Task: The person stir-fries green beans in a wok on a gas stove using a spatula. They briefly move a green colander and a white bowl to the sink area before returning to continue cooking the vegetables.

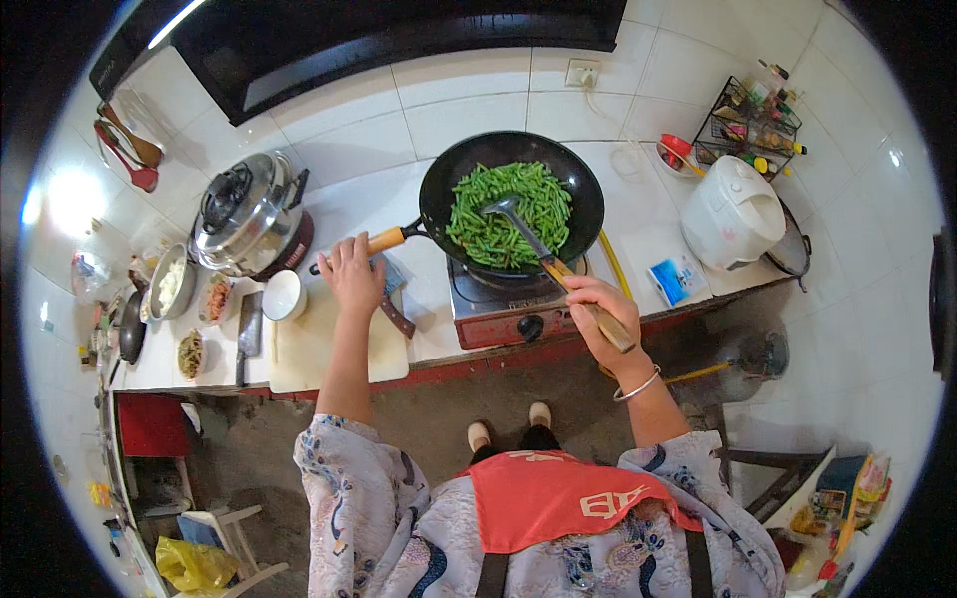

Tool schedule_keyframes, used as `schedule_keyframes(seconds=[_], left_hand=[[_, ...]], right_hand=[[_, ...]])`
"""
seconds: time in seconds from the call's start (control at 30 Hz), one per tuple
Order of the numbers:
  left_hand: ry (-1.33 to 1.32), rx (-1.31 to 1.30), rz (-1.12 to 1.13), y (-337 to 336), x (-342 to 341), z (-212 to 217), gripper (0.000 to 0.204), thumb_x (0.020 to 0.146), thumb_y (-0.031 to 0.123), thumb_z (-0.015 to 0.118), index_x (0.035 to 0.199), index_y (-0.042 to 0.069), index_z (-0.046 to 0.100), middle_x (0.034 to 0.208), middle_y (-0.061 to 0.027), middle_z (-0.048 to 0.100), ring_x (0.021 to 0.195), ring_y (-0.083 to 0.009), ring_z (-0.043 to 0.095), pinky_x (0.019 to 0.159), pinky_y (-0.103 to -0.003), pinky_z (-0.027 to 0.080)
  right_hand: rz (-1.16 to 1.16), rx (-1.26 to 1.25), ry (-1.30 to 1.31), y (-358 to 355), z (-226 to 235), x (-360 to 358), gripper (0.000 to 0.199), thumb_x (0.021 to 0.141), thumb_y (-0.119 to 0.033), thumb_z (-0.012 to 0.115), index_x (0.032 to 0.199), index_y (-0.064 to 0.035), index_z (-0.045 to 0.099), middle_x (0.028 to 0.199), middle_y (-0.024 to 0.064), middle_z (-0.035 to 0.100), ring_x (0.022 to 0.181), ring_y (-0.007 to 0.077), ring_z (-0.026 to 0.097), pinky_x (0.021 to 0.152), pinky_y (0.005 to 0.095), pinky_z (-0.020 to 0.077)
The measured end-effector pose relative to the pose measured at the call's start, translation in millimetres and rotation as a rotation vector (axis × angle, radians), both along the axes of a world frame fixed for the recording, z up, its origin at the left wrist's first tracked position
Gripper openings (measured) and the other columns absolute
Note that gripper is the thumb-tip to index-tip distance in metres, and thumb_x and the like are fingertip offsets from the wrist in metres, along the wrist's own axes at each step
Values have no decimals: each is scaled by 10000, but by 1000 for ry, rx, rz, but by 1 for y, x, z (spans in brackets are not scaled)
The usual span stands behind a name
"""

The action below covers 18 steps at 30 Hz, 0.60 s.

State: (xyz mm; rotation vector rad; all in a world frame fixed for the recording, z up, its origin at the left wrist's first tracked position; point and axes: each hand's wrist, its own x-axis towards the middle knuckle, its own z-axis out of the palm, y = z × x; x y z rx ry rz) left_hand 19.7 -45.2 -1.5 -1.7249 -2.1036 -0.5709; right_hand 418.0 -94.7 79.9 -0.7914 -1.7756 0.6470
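A black wok (586, 187) full of cut green beans (518, 189) sits on a red gas stove (488, 334). My left hand (352, 274) is closed round the wok's wooden handle (387, 239). In my right hand (601, 317) is a long spatula (526, 231) with a wooden grip; its metal head rests among the beans. Under my left forearm lies a pale cutting board (299, 354). A cleaver with a brown handle (397, 317) lies partly hidden behind that arm. Left of the board's top edge stands a white bowl (285, 296).
A second cleaver (249, 324), a steel pot (249, 214) and dishes of chopped food (214, 297) stand on the left counter. To the right are a blue-and-white packet (676, 280), a white rice cooker (733, 214) and a bottle rack (748, 130). A dark hood (399, 40) hangs above.
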Motion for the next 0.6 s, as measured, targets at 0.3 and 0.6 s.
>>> schedule_keyframes(seconds=[0.3,0.6], left_hand=[[-43,9,-74,-5,-10,-1,617,773,256,725,1345,164,513,1275,-61,548,1260,-271,461,1122,-573,182],[-69,-34,-120,-8,-12,6,619,785,240,718,1357,164,495,1279,-56,539,1265,-271,453,1124,-572,181]], right_hand=[[-31,-77,38,-30,31,-21,91,841,-41,619,915,5,647,1089,157,683,935,267,677,846,355,534],[34,-42,-216,-58,61,-4,129,795,-6,589,900,1,663,1068,169,695,933,247,686,862,353,538]])
